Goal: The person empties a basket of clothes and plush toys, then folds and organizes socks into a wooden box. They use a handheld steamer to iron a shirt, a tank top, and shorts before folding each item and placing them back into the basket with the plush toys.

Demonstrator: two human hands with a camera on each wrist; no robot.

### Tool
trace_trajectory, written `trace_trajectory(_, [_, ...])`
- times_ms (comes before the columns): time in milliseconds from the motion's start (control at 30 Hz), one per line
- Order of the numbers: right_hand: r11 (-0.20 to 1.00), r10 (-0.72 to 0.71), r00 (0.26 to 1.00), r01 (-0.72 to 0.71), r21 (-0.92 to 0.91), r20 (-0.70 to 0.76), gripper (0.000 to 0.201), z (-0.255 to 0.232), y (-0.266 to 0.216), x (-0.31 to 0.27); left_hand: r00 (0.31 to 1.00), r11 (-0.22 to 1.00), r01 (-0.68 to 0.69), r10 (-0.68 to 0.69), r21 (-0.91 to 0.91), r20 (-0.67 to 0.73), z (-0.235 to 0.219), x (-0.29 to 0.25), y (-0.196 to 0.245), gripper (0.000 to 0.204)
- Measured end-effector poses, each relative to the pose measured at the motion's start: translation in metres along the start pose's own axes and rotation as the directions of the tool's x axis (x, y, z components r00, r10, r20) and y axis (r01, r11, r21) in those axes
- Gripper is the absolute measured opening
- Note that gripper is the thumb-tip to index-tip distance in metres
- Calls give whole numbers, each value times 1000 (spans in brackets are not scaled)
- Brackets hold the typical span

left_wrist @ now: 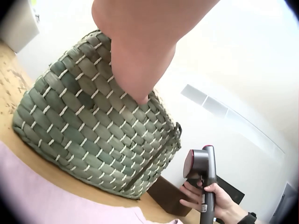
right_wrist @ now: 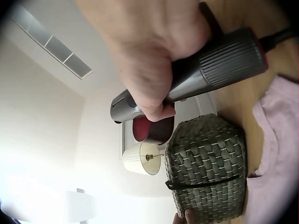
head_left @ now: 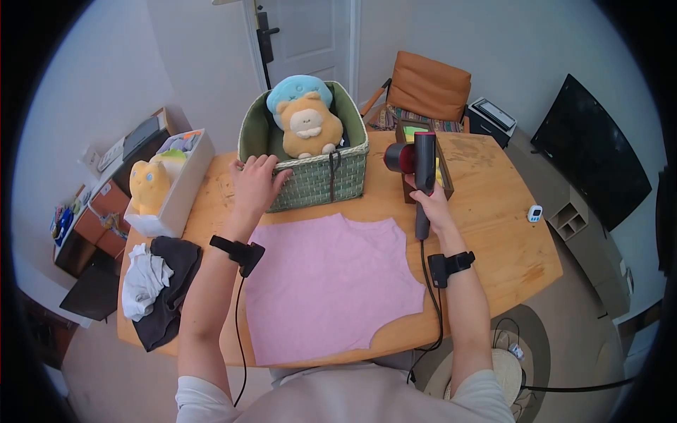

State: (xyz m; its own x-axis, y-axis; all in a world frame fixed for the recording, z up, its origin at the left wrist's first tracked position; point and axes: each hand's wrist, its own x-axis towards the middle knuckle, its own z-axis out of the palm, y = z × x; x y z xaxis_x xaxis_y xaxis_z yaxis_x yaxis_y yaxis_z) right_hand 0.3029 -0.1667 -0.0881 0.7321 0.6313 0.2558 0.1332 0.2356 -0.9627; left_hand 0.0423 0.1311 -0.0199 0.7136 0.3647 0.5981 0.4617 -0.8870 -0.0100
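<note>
My right hand (head_left: 436,206) grips the handle of a dark grey hair dryer (head_left: 425,158) with red trim, held upright above the table, its cord hanging down. In the right wrist view, the fingers wrap the handle above its ribbed lower end. My left hand (head_left: 255,185) holds the front rim of a green woven basket (head_left: 317,182), fingers over the edge and thumb on the outer side. Inside the basket sit a tan bear plush (head_left: 310,128) and a light blue plush (head_left: 296,92). A pink sleeveless top (head_left: 331,289) lies spread flat in front of the basket.
Dark and white folded clothes (head_left: 163,282) lie at the table's left edge. Behind them stands a white bin (head_left: 194,173) with a yellow plush (head_left: 149,187). A brown box (head_left: 448,180) sits beyond the dryer, and a small white timer (head_left: 535,213) lies at right.
</note>
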Motion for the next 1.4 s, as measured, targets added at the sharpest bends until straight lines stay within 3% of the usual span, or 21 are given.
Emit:
trace_trajectory(67, [999, -25, 999, 24, -21, -29, 44, -2, -2, 1, 1000, 1000, 24, -24, -5, 8, -1, -2, 2, 28])
trace_trajectory(133, [990, -1, 1000, -2, -139, -22, 43, -12, -5, -1, 949, 997, -72, 63, -18, -310, -6, -3, 8, 22])
trace_trajectory(200, [978, 29, 1000, -30, -205, -8, 42, -15, -1, 1, 942, 990, -132, 112, -45, -317, -18, -11, 15, 18])
trace_trajectory(233, [994, 79, 997, -79, -72, -5, 41, -9, -8, -5, 929, 976, -204, 168, -80, -329, -24, -16, 17, 15])
trace_trajectory(267, [989, 135, 991, -135, 60, 2, 40, -4, -14, -12, 944, 956, -265, 230, -127, -238, -25, -24, 15, 14])
trace_trajectory(300, [987, 152, 988, -151, 59, 0, 40, -1, -17, -18, 948, 956, -261, 227, -136, -224, -27, -34, 15, 14])
trace_trajectory(333, [985, 173, 985, -173, 12, 12, 40, 2, -22, -19, 965, 950, -197, 232, -241, 125, -29, -43, 14, 15])
trace_trajectory(367, [980, 195, 980, -194, -35, 24, 39, 1, -23, -17, 855, 942, -103, 247, -318, 456, -29, -51, 11, 16])
trace_trajectory(400, [991, 90, 992, -80, -111, 93, 39, -9, 0, -6, 864, 922, -173, 310, -346, 396, -8, -65, -4, 18])
trace_trajectory(433, [990, 100, 991, -90, -113, 89, 39, -13, 4, -5, 860, 920, -170, 313, -352, 402, 0, -72, -16, 18])
trace_trajectory(500, [969, 106, 987, -75, -235, 123, 38, -17, 9, -4, 831, 968, 21, 123, -251, 542, 7, -82, -38, 17])
trace_trajectory(633, [961, 88, 994, -67, -267, 64, 38, -16, 0, -11, 832, 981, 130, -28, -146, 554, 10, -94, -69, 23])
trace_trajectory(700, [946, 116, 993, -105, -308, 17, 38, -17, -5, -15, 722, 967, 141, 47, -214, 691, 12, -93, -77, 27])
trace_trajectory(833, [978, 130, 986, -110, -179, 106, 44, -18, -8, -21, 773, 930, 245, -16, -276, 634, 27, -93, -84, 27])
trace_trajectory(900, [949, 311, 939, -315, 2, 147, 51, -8, -24, -35, 782, 898, 201, 93, -391, 617, 31, -92, -85, 25])
trace_trajectory(933, [952, 302, 941, -306, -1, 155, 51, -9, -23, -34, 788, 899, 202, 87, -390, 609, 31, -90, -85, 25])
trace_trajectory(1000, [855, 435, 810, -509, 102, 394, 56, -15, -18, -35, 783, 950, 201, -9, -240, 622, 31, -87, -79, 25])
trace_trajectory(1200, [916, 393, 849, -393, -75, 353, 58, 3, 4, -34, 836, 948, 297, -201, -112, 511, 30, -90, -61, 27])
trace_trajectory(1300, [914, 403, 870, -367, -173, 283, 49, -3, 30, -30, 886, 951, 282, -208, -125, 415, 38, -98, -61, 23])
trace_trajectory(1367, [957, 282, 923, -250, -149, 263, 46, 11, 8, -43, 910, 951, 259, -181, -171, 373, 30, -100, -56, 22])
trace_trajectory(1400, [954, 290, 919, -258, -150, 265, 46, 14, -3, -50, 930, 948, 236, -156, -213, 333, 25, -103, -54, 21])
